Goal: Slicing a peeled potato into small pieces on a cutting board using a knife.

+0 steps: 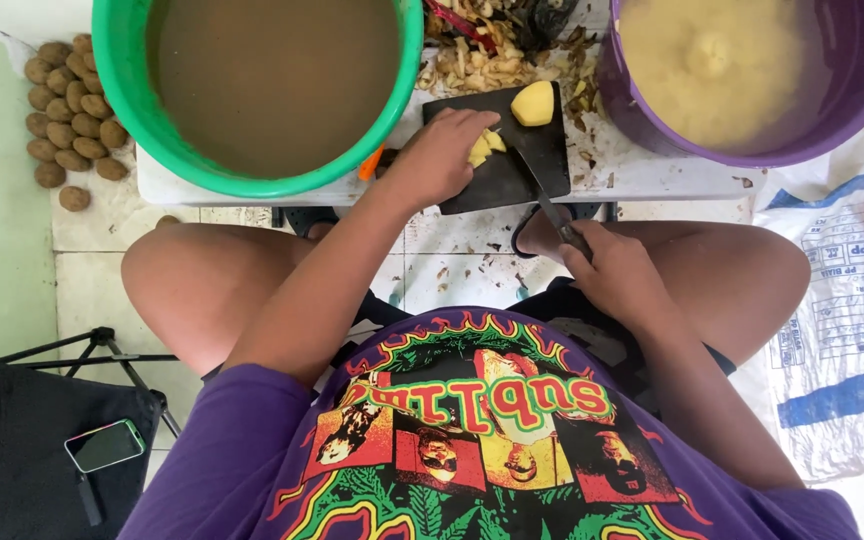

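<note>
A black cutting board [512, 170] lies on a low white table [642, 170] between two buckets. My left hand [439, 155] presses down on cut yellow potato pieces [485, 146] on the board. A peeled potato half [533, 103] rests at the board's far edge. My right hand [617, 275] grips the handle of a knife [550, 205], whose blade angles up onto the board beside the cut pieces.
A green bucket [117, 80] of murky brown water stands at left, a purple bucket [642, 120] of peeled potatoes in water at right. Potato peels [482, 55] pile behind the board. Unpeeled potatoes [67, 100] lie on the floor left and on a white sack [852, 300] right. A phone [104, 445] rests on a black bag.
</note>
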